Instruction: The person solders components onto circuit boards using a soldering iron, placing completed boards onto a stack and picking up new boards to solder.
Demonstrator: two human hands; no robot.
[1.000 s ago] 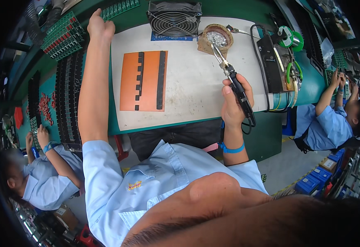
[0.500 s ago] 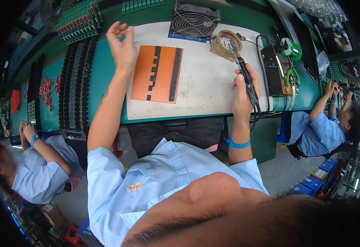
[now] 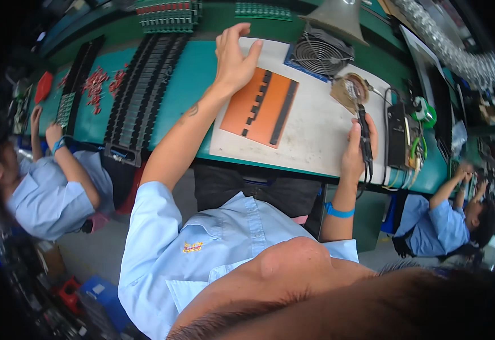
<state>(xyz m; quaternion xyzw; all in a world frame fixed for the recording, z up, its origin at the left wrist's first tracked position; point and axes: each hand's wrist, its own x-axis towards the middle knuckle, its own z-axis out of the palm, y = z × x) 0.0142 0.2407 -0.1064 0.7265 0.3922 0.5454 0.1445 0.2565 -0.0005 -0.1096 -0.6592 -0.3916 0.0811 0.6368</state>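
My left hand (image 3: 237, 62) is raised over the far left corner of an orange board (image 3: 279, 102), fingers apart and nothing in them. Black stepped marks and a long black strip run across this flat board. In my right hand (image 3: 354, 148) is a black-handled soldering iron (image 3: 366, 139), its front end pointing away from me. The iron's tip is at a round tin (image 3: 356, 88) on a brown block (image 3: 341, 94); whether it touches the contents I cannot tell. Both board and tin are on a white sheet (image 3: 309, 139).
A black fan (image 3: 321, 55) stands behind the board. Right of my right hand are a black box (image 3: 396, 136) and a green solder spool (image 3: 426, 112). Black rails (image 3: 145, 90) lie at left, with green circuit boards (image 3: 168, 16) beyond. Co-workers sit on both sides.
The whole view has swung, so the bench appears farther right and tilted. My left hand has come closer over the board's far left corner. The right hand keeps the iron at the tin.
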